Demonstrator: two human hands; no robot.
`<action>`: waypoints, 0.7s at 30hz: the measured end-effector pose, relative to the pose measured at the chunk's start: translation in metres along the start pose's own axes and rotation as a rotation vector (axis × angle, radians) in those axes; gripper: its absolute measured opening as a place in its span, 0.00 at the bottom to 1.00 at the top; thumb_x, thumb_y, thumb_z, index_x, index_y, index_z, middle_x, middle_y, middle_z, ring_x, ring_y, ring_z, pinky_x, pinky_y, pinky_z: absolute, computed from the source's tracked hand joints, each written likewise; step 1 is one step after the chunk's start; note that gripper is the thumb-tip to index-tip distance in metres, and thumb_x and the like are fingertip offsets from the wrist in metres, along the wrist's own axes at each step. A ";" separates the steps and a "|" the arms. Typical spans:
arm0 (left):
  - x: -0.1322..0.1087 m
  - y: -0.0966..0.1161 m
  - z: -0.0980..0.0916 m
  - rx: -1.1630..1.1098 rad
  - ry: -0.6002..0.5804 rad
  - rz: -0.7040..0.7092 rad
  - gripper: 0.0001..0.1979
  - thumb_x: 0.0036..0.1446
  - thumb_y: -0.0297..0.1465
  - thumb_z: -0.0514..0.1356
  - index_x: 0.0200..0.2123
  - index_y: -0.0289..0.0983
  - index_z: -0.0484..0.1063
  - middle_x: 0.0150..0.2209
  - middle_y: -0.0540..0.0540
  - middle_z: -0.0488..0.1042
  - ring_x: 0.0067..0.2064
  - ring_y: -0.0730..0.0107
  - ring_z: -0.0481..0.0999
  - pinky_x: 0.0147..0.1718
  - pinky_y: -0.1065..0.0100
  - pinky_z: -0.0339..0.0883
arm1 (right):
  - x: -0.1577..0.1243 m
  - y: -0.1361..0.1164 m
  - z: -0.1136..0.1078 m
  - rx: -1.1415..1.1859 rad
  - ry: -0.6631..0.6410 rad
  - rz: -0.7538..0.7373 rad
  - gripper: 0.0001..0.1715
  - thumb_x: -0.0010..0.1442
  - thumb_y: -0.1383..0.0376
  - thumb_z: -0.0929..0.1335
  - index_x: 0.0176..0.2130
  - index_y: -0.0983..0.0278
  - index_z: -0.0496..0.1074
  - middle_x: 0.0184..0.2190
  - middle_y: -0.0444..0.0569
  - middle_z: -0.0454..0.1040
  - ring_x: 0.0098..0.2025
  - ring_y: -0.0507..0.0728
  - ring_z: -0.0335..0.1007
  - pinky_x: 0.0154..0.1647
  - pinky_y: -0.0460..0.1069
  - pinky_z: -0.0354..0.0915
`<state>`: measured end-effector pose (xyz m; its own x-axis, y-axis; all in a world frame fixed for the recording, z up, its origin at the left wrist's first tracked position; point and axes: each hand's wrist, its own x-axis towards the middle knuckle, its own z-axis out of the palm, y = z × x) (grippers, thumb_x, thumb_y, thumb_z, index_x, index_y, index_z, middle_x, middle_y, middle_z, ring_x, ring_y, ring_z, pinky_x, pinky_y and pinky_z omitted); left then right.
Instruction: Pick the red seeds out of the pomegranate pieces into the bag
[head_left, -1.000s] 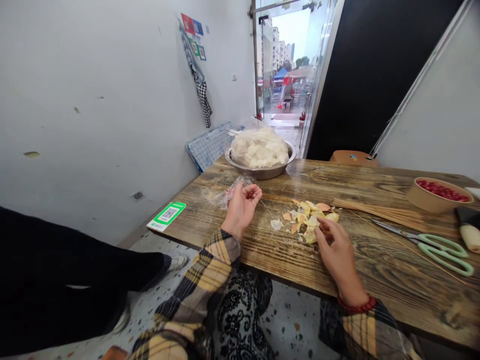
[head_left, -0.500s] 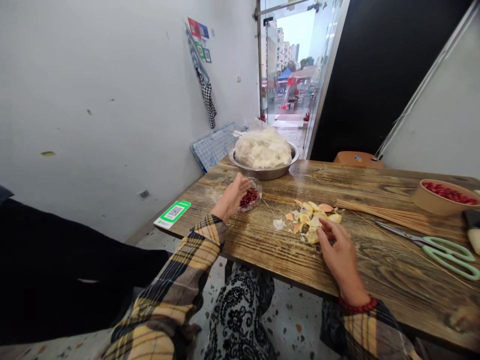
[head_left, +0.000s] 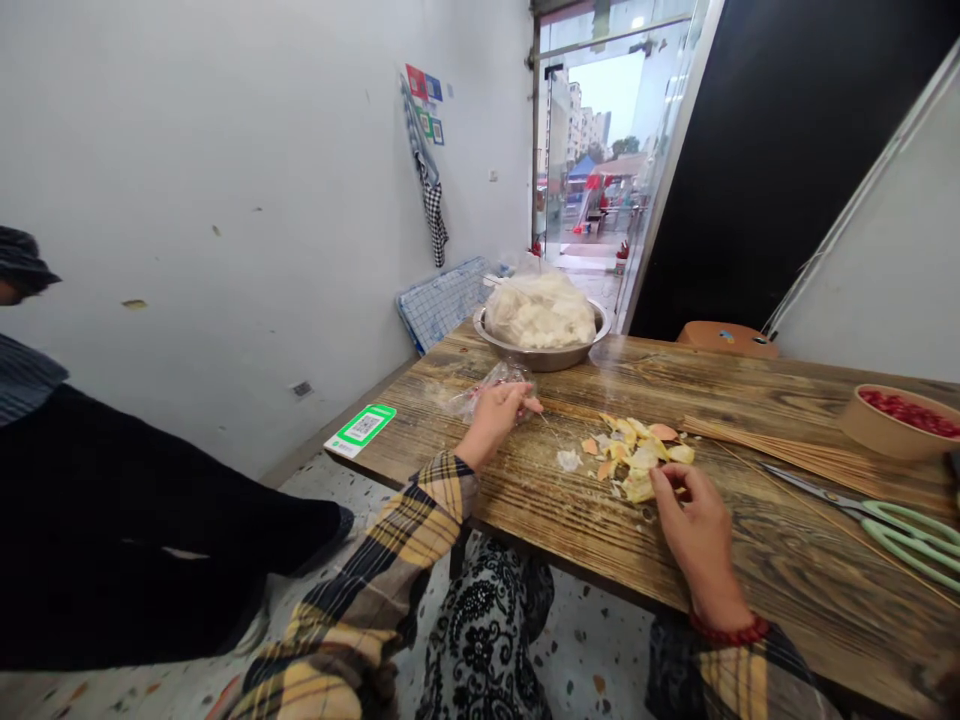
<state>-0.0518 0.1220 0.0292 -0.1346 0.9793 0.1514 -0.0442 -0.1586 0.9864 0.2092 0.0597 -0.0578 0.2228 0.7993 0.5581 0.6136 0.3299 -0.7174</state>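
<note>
My left hand (head_left: 495, 418) is over the table beside a crumpled clear plastic bag (head_left: 501, 378), its fingers stretched to the right and slightly apart. The hand covers part of the bag, and only a little red shows through the plastic. My right hand (head_left: 696, 525) is at the near right edge of a pile of yellow and orange peel-like scraps (head_left: 634, 450). Its thumb and forefinger are bent together at the scraps; whatever lies between the tips is too small to make out. A whitish scrap (head_left: 570, 460) lies left of the pile.
A metal basin (head_left: 544, 358) holds a bagged white mass (head_left: 541, 310) at the back. Thin sticks (head_left: 780, 447), green-handled scissors (head_left: 855, 503) and a paper bowl (head_left: 889, 430) of red fruit lie rightward. A QR card (head_left: 364, 430) sits front left. Another person (head_left: 112, 500) is at the left.
My left hand has turned from palm-upright to fingers pointing right, now covering the red contents of the bag. The right thumb and forefinger have come together. The view has shifted slightly; more of the other person shows.
</note>
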 end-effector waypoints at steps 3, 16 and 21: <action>-0.018 0.004 0.017 0.060 -0.119 0.077 0.26 0.49 0.26 0.60 0.54 0.35 0.67 0.44 0.39 0.76 0.30 0.69 0.76 0.36 0.67 0.67 | 0.001 -0.001 -0.001 -0.036 0.006 -0.042 0.17 0.59 0.54 0.64 0.28 0.63 0.70 0.26 0.47 0.71 0.30 0.56 0.65 0.32 0.50 0.59; -0.090 -0.011 0.097 -0.334 -0.213 -0.204 0.29 0.55 0.52 0.50 0.57 0.47 0.61 0.62 0.45 0.57 0.62 0.61 0.58 0.59 0.56 0.54 | 0.002 -0.077 0.011 0.360 -0.127 -0.043 0.30 0.68 0.54 0.50 0.64 0.61 0.50 0.65 0.47 0.48 0.66 0.53 0.41 0.65 0.54 0.42; -0.108 0.009 0.088 -0.480 -0.399 -0.246 0.32 0.55 0.55 0.47 0.59 0.47 0.59 0.60 0.43 0.61 0.58 0.58 0.64 0.54 0.56 0.61 | 0.019 -0.089 -0.015 0.428 -0.458 -0.205 0.27 0.69 0.56 0.48 0.63 0.57 0.51 0.63 0.43 0.54 0.62 0.52 0.52 0.61 0.51 0.52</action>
<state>0.0497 0.0260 0.0273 0.3080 0.9509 0.0291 -0.4744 0.1270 0.8711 0.1699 0.0380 0.0223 -0.2697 0.8009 0.5347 0.2331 0.5930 -0.7707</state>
